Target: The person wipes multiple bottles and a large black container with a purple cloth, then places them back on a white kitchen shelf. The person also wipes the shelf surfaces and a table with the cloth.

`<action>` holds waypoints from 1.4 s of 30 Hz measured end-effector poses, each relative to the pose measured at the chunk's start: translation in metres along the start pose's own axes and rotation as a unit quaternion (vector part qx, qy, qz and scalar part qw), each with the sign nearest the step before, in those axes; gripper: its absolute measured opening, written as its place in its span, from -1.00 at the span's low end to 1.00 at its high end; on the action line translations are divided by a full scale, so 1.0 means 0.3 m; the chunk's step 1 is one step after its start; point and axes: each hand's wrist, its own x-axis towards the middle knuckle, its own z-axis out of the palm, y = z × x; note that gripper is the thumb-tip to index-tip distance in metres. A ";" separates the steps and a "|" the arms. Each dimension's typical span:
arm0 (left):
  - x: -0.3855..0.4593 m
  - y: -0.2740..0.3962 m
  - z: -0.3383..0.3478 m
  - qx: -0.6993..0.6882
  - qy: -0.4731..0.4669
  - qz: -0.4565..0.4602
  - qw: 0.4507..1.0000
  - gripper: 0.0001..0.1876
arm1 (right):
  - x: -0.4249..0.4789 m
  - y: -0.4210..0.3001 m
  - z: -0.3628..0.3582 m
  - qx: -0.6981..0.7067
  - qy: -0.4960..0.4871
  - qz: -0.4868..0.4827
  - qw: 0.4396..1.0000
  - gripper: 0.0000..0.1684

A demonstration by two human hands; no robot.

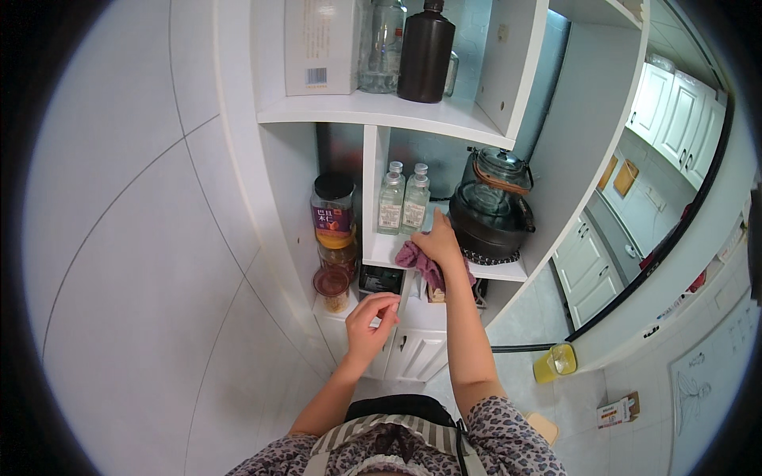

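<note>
My right hand (pixel 439 239) grips a crumpled purple cloth (pixel 417 257) at the front of the middle white shelf (pixel 381 250). Part of the cloth hangs over the shelf edge. Just left of that hand stand several small clear glass bottles (pixel 415 205) with pale labels. To its right sits a dark pot (pixel 487 232) on a black mat (pixel 497 259), with a glass kettle (pixel 500 169) behind. Lower down, my left hand (pixel 370 324) hovers before the cabinet, fingers curled towards the thumb. Nothing shows in it, though its palm side is partly hidden.
In the left compartment are a black-lidded jar (pixel 333 208) and a red-lidded jar (pixel 331 288). The upper shelf holds a white box (pixel 321 47), a dark brown bottle (pixel 426 56) and glass bottles. A yellow bin (pixel 553 363) and a small carton (pixel 618 410) are at the right.
</note>
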 end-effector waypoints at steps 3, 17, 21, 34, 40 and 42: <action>0.000 -0.006 -0.004 0.004 0.005 -0.002 1.000 -0.87 | 0.077 0.004 0.039 0.026 -0.064 0.010 0.998 0.10; 0.033 0.014 -0.037 -0.013 0.027 0.000 1.000 -0.86 | 0.170 0.103 0.113 0.160 -0.123 -0.020 0.979 -0.18; 0.093 0.038 -0.022 0.011 0.019 0.064 0.998 -0.80 | 0.156 0.062 0.096 0.116 -0.126 0.015 0.985 -0.21; 0.886 0.354 0.105 0.202 0.065 0.307 0.928 -0.52 | -0.153 -0.088 0.033 0.119 0.219 -0.036 0.968 -0.52; 1.209 0.386 0.229 0.432 0.046 0.087 0.897 -0.16 | -0.161 -0.055 0.030 0.117 0.186 -0.023 0.975 -0.59; 1.249 0.379 0.244 0.440 0.037 0.054 0.895 -0.09 | -0.161 -0.046 0.036 0.130 0.185 -0.029 0.974 -0.60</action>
